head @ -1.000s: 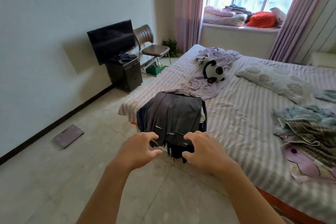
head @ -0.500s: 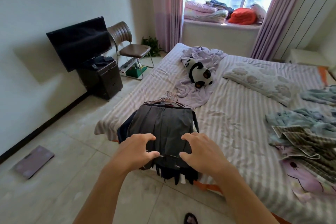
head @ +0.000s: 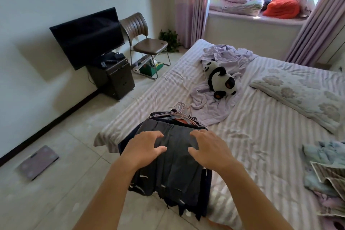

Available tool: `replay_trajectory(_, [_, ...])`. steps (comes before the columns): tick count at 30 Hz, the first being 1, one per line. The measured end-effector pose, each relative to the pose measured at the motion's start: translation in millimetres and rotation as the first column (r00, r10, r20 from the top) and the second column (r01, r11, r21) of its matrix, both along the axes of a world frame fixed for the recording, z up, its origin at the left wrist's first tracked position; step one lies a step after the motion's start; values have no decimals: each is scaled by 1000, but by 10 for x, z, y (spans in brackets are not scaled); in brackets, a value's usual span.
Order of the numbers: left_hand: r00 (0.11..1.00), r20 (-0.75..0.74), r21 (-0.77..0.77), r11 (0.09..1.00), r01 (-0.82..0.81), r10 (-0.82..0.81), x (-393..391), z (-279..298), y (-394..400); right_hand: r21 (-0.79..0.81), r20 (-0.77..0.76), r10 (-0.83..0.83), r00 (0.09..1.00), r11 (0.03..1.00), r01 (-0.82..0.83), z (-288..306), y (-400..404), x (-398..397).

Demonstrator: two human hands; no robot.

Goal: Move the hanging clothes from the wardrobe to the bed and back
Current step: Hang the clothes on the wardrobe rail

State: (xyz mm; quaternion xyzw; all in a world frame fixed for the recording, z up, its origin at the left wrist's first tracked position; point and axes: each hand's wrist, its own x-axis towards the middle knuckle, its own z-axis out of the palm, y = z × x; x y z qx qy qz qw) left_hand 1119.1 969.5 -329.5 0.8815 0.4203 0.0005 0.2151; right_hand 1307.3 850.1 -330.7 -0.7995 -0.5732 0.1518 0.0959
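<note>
A stack of dark grey and navy clothes [head: 175, 170] on pink wire hangers [head: 180, 113] lies over the near corner of the striped bed [head: 261, 136], its lower hems hanging past the mattress edge. My left hand [head: 144, 145] rests on the left side of the stack with fingers spread. My right hand [head: 209, 147] rests on the right side, fingers spread too. Neither hand grips the cloth. The wardrobe is out of sight.
On the bed lie a panda toy [head: 221, 79] on a lilac sheet, a flowered pillow [head: 302, 95] and crumpled bedding [head: 324, 170] at right. Left of the bed are a TV [head: 85, 35] on a dark cabinet, a brown chair [head: 147, 43] and a floor scale [head: 38, 161].
I have stepped closer to the bed. Both hands slid from the hem end of the stack up onto its top, and the fingers went from curled round the cloth to spread flat.
</note>
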Motion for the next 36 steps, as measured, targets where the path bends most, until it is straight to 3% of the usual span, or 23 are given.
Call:
replay_trajectory(12, [996,-56,-47,997,67,-70,770,-445,1424,-35,-10,-124,992,992,124,-431,1137,815])
replay_trajectory(21, [969,-105,-116,971,210,-222,1372,-974,2739,-95,-68,-356,932,932,350,-914,2090,1286])
replay_trajectory(32, [918,-203,-262,923,283,-340,1884,-2488,3681,-294,-91,-448,889,865,406,-2383,2798,1819])
replay_trajectory(36, [913,-252,-234,936,263,-320,1921,-2987,3755,-352,-59,-430,901,853,385,-2923,2896,1934])
